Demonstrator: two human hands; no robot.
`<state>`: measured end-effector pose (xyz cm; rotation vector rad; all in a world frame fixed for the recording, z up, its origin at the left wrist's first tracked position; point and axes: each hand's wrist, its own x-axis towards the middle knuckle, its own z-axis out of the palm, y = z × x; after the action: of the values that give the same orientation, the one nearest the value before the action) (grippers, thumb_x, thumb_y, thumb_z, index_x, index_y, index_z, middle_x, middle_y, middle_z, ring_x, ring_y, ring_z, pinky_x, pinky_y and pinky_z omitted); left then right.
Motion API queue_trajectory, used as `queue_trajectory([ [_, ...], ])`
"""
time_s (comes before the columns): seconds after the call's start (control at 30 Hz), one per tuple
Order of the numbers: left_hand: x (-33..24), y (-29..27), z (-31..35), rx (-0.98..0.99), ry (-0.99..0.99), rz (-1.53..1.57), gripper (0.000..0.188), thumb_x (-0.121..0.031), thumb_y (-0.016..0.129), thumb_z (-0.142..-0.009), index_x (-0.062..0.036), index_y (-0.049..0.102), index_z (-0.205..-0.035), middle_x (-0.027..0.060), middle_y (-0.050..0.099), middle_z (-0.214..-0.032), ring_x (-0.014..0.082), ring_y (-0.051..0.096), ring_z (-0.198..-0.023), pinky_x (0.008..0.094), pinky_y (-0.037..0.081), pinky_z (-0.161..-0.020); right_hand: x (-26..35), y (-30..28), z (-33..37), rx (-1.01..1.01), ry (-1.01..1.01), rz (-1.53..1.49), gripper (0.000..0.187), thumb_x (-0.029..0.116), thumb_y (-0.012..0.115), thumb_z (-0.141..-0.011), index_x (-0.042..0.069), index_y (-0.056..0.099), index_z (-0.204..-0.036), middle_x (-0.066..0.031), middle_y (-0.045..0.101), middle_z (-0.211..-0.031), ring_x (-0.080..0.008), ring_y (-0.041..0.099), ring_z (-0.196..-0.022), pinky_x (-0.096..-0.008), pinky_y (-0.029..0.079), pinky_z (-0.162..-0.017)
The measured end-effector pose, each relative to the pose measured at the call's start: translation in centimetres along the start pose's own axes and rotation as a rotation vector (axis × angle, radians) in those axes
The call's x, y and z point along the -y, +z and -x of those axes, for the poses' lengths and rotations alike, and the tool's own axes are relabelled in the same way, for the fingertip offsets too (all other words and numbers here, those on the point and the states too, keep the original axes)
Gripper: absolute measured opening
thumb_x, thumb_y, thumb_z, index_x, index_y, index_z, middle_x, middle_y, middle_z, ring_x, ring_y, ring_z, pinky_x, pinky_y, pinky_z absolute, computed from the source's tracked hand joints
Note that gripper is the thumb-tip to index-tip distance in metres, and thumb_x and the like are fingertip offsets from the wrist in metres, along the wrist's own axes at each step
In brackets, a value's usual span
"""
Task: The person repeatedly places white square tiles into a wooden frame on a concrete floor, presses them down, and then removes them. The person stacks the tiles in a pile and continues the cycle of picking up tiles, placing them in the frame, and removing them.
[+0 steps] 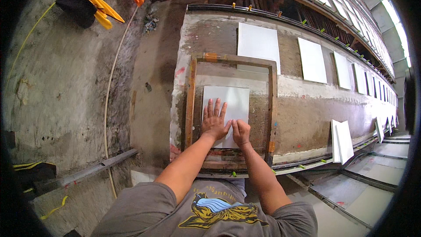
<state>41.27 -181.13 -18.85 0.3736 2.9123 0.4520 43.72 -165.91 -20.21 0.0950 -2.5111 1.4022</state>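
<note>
A wooden printing frame [190, 105] lies on the long stained table [302, 105]. Inside the frame lies a white rectangular sheet [237, 98]. My left hand [214, 120] rests flat on the sheet's lower left part, fingers spread. Beside it, my right hand [241, 131] presses on the sheet's lower right part with its fingers curled under. Both hands touch the sheet; neither grips anything.
More white sheets [258, 44] lie in a row along the table toward the far right. Two white sheets [343, 141] lean against the table's near edge. A metal rail [94, 169] and a thin hose [107, 105] lie on the dirty floor at left. Orange and yellow cloths [101, 4] hang at top left.
</note>
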Motion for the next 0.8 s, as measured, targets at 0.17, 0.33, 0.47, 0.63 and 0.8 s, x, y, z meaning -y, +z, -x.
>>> queue_trajectory([
  [0.17,0.6,1.6,0.0,-0.125,0.042,-0.079,0.084,-0.051,0.056,-0.094,-0.016,0.022,-0.163,0.0168,0.008,-0.171,0.044,0.002,-0.156,0.0575,0.007,-0.125,0.6,0.6,-0.4,0.068,-0.004,0.132,0.031,0.022,0.06,-0.099,0.004,0.055,-0.074,-0.02,0.058,-0.071,-0.0426,0.06,-0.068,-0.0508,0.047,-0.062],
  [0.33,0.6,0.2,0.0,-0.03,0.055,-0.061,0.086,-0.051,0.06,-0.093,-0.0182,0.023,-0.163,0.0165,0.005,-0.171,0.0424,-0.003,-0.157,0.0566,0.004,-0.126,0.3,0.7,-0.6,0.086,0.109,0.137,0.032,0.027,0.062,-0.099,0.004,0.058,-0.077,-0.021,0.06,-0.074,-0.0421,0.061,-0.071,-0.0488,0.048,-0.064],
  [0.47,1.4,-0.5,-0.4,0.031,0.093,0.059,0.087,-0.054,0.063,-0.092,-0.0188,0.025,-0.162,0.0178,0.003,-0.171,0.0418,-0.007,-0.157,0.0568,0.002,-0.125,1.3,-1.6,-0.9,-0.032,0.174,0.028,0.025,0.026,0.069,-0.094,0.003,0.062,-0.085,-0.0172,0.065,-0.081,-0.0383,0.063,-0.074,-0.047,0.051,-0.069],
  [0.63,5.0,-1.8,1.0,-0.155,0.136,0.224,0.078,-0.043,0.073,-0.088,-0.0159,0.041,-0.155,0.0202,0.014,-0.169,0.0441,0.005,-0.156,0.0549,0.014,-0.125,3.3,-10.9,0.3,-0.217,0.163,0.611,0.042,0.03,0.076,-0.085,0.004,0.061,-0.114,-0.0183,0.064,-0.107,-0.0385,0.061,-0.103,-0.0486,0.049,-0.093],
  [0.8,6.7,-4.5,6.5,-0.338,-0.143,0.331,0.078,-0.039,0.074,-0.089,-0.0091,0.038,-0.151,0.0252,0.036,-0.15,0.0446,0.032,-0.143,0.0558,0.032,-0.116,0.3,-16.8,4.3,-0.07,0.475,0.587,0.05,0.031,0.078,-0.085,0.004,0.059,-0.123,-0.0206,0.068,-0.106,-0.0392,0.066,-0.101,-0.0498,0.051,-0.088],
])
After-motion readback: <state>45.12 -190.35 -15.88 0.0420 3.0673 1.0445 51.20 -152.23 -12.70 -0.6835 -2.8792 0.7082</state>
